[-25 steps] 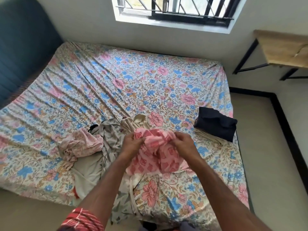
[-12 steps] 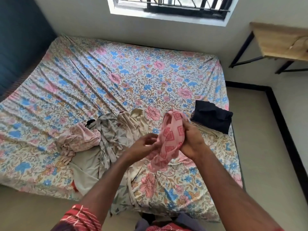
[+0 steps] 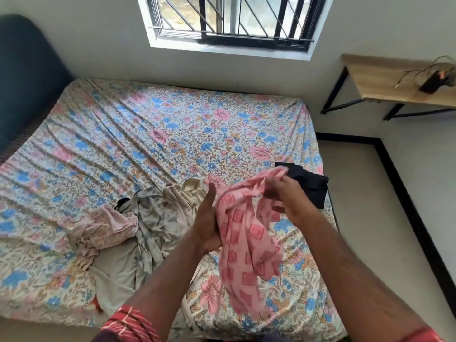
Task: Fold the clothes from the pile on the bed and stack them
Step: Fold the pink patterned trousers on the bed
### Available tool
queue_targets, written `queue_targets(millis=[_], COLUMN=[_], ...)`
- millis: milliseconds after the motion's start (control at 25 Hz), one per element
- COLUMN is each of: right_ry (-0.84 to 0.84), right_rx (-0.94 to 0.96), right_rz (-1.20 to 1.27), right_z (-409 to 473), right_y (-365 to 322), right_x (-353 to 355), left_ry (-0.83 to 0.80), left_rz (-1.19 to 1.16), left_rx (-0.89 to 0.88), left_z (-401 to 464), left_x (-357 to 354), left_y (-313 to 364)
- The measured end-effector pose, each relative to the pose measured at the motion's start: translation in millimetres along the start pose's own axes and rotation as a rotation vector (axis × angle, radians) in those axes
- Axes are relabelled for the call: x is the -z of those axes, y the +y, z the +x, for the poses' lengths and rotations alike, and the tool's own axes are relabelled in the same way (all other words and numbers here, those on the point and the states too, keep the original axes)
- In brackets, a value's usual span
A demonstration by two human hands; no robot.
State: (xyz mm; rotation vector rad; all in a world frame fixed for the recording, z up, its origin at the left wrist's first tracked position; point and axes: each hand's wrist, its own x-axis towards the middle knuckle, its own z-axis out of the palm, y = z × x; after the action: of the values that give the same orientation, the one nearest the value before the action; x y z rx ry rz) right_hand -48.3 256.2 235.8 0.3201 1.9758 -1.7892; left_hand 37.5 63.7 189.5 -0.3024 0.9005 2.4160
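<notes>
A pink garment with red square print hangs in the air over the near part of the bed. My right hand pinches its upper edge. My left hand is against the cloth's left side with the fingers pointing up and fairly straight. The unfolded pile lies to the left on the flowered bedsheet: a pale pink floral piece, grey and beige garments. A folded dark garment lies at the bed's right edge, partly behind my right hand.
A dark blue headboard stands at the left. The barred window is on the far wall. A wooden side table with a black device and cables stands at the right. Bare floor runs along the bed's right side.
The pink garment went from bunched in both hands to hanging long. My right hand rose to the right with its top edge, and my left hand now lies flat along its side.
</notes>
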Motion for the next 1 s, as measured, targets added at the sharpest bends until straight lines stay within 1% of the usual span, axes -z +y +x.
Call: queue_targets(millis=[40, 80, 120, 160, 200, 280, 320, 400, 480, 560, 600, 640, 680, 720, 760, 840, 880, 920, 960, 1000], right_ry=[0.053, 0.109, 0.166, 0.165, 0.090, -0.127, -0.173, -0.166, -0.131, -0.193, -0.270, -0.381, -0.494, -0.555, -0.575, -0.550, -0.507, -0.421, -0.306, -0.185], right_rx=[0.035, 0.083, 0.154, 0.219, 0.248, 0.199, 0.173, 0.122, 0.016, -0.061, -0.077, -0.064, -0.040, -0.016, 0.019, 0.061, 0.084, 0.120, 0.144, 0.143], right_rz=[-0.133, -0.211, -0.229, -0.203, -0.143, -0.050, -0.036, 0.069, 0.323, 0.525, 0.578, 0.624, 0.657, 0.671, 0.644, 0.546, 0.478, 0.409, 0.366, 0.351], right_z=[-1.9, -7.8, -15.4, -23.7, -30.5, -37.8, -40.2, -40.9, -31.5, -22.3, -19.9, -18.3, -16.6, -16.6, -18.9, -22.6, -23.8, -23.6, -21.8, -17.3], right_y=[12.1, 24.1, 32.3, 35.6, 37.5, 36.0, 30.5, 16.2, 1.9, -12.9, -20.3, -25.3, -26.5, -25.1, -23.7, -18.7, -16.4, -16.9, -18.5, -21.6], right_x=[0.5, -2.1, -6.2, -8.9, -11.0, -9.5, -6.1, -1.9, -1.3, 0.0, 0.6, 3.4, 7.7, 11.5, 12.5, 5.9, 0.2, -6.3, -10.7, -11.9], left_ry=[0.015, 0.033, 0.075, 0.114, 0.143, 0.160, 0.176, 0.203, 0.145, 0.076, 0.063, 0.076, 0.091, 0.102, 0.112, 0.131, 0.154, 0.187, 0.226, 0.327], left_rz=[0.008, 0.004, -0.016, -0.033, -0.053, -0.092, -0.070, 0.065, 0.260, 0.459, 0.522, 0.545, 0.519, 0.481, 0.445, 0.334, 0.279, 0.267, 0.314, 0.456], left_rx=[-0.034, -0.031, -0.012, 0.000, -0.010, -0.047, -0.048, -0.055, -0.044, 0.015, 0.027, 0.021, 0.008, -0.004, -0.015, -0.026, -0.014, -0.003, 0.011, 0.006], left_z=[8.0, 15.0, 22.4, 29.1, 33.7, 39.6, 40.8, 38.6, 32.7, 27.1, 26.8, 27.4, 29.6, 32.5, 35.4, 40.5, 42.1, 45.8, 46.9, 49.8], left_x=[-5.9, -12.8, -17.6, -19.7, -18.3, -17.9, -16.8, -11.3, -12.4, -19.5, -22.8, -26.7, -29.2, -31.1, -30.9, -30.1, -30.2, -25.7, -25.6, -22.8], left_y=[9.1, 17.0, 23.3, 27.6, 30.7, 40.1, 44.4, 54.7, 58.6, 52.3, 46.8, 43.5, 41.5, 40.5, 40.1, 38.3, 36.8, 34.7, 34.7, 35.9])
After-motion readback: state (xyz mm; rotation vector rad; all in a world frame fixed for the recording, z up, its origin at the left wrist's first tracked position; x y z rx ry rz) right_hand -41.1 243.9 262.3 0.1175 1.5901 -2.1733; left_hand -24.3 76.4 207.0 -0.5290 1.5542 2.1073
